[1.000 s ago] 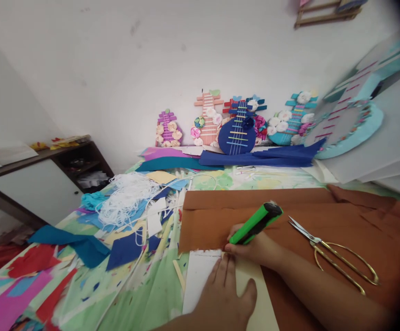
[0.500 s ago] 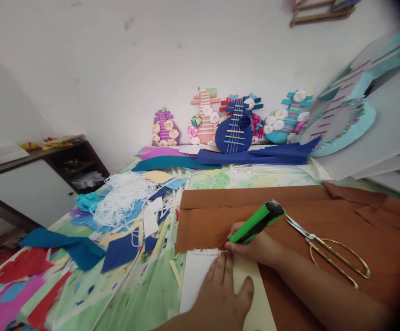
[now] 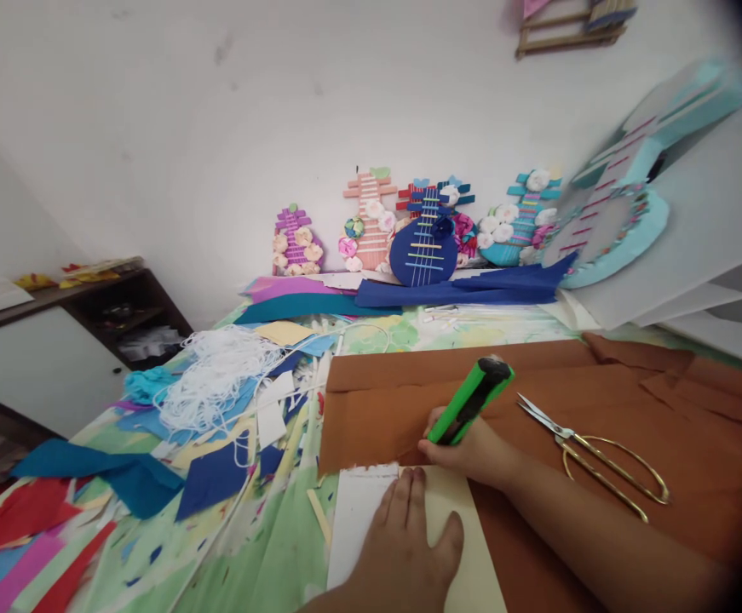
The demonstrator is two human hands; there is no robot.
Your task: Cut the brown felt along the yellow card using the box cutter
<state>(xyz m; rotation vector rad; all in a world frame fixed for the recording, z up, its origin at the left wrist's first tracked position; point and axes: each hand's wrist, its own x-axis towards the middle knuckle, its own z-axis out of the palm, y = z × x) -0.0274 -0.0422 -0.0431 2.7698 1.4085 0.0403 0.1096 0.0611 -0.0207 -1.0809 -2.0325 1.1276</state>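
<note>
My left hand (image 3: 402, 545) lies flat with spread fingers on a white sheet (image 3: 358, 511) and a cream sheet (image 3: 476, 545) at the lower middle. Just beyond its fingertips, my right hand (image 3: 466, 451) grips what looks like a green and black utility knife (image 3: 466, 404). The knife is tilted, its black end up; its tip is hidden behind my fingers. Under my right hand is a large brown sheet (image 3: 371, 417), its near edge ragged beside the white sheet. Gold-handled scissors (image 3: 591, 460) lie on the brown sheet, right of my right hand, blades pointing away.
White cord (image 3: 217, 383) is heaped at the left among coloured scraps, including a dark blue piece (image 3: 214, 477). Several decorated lute-shaped crafts, one dark blue (image 3: 422, 251), stand against the wall. A larger light-blue one (image 3: 639, 230) leans at the right. A cabinet (image 3: 44, 366) stands far left.
The view has shifted slightly, so most things sit a little further left. My right hand holds the green knife somewhat more upright. My left hand still presses on the sheets.
</note>
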